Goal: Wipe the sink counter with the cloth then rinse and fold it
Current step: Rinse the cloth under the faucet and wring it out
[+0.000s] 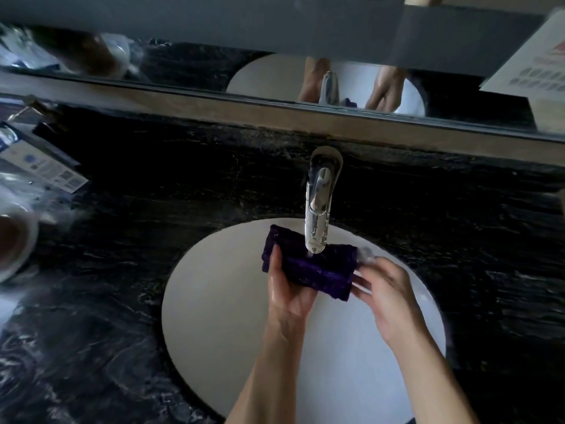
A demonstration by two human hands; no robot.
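A folded dark purple cloth (312, 266) hangs over the white oval sink (220, 301), right under the spout of the chrome faucet (318, 206). My left hand (290, 290) holds the cloth from below, thumb up along its left side. My right hand (386, 296) sits at the cloth's right end, its fingertips pinching that edge. Both hands look wet. Whether water is running is too faint to tell.
Black marble counter (153, 228) surrounds the sink. At the left edge lie a white printed packet (46, 169) and a glass with dark contents (15, 240). A mirror (275, 56) runs along the back, and a printed card (538, 65) leans at the far right.
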